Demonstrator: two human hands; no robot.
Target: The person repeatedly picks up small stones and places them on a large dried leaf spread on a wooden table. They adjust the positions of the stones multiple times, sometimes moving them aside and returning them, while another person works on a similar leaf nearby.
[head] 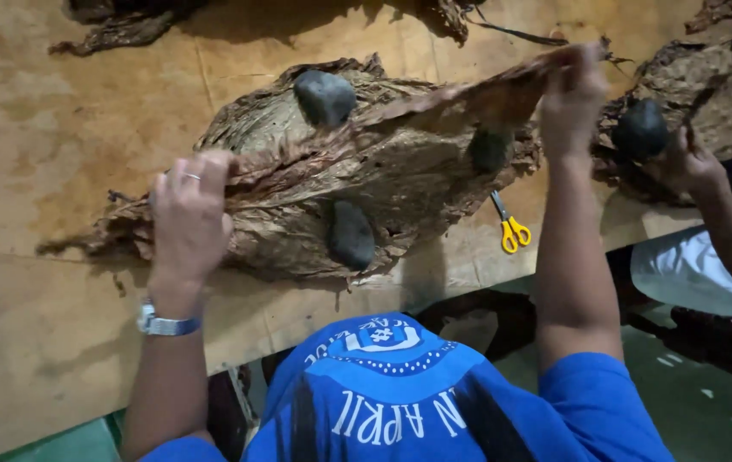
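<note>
Stretching one brown leaf (400,120) tight, left hand (188,214) and right hand (573,98) are pinching its ends, fingertips hiding behind it, stone-weighted leaf pile (357,184) lying on brown board (32,128), scissors (509,224) at 4 o'clock.

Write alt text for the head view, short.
Both hands stretch one large dried brown leaf above a leaf pile weighted by dark stones on a cardboard-covered table: left hand grips one end, right hand the other. Yellow-handled scissors lie nearby; another person's hand is at right.

Dry, wrinkled matt brown leaves (366,171) lie under rough grey stones (325,97) on scuffed, stained wood table (58,120).
</note>
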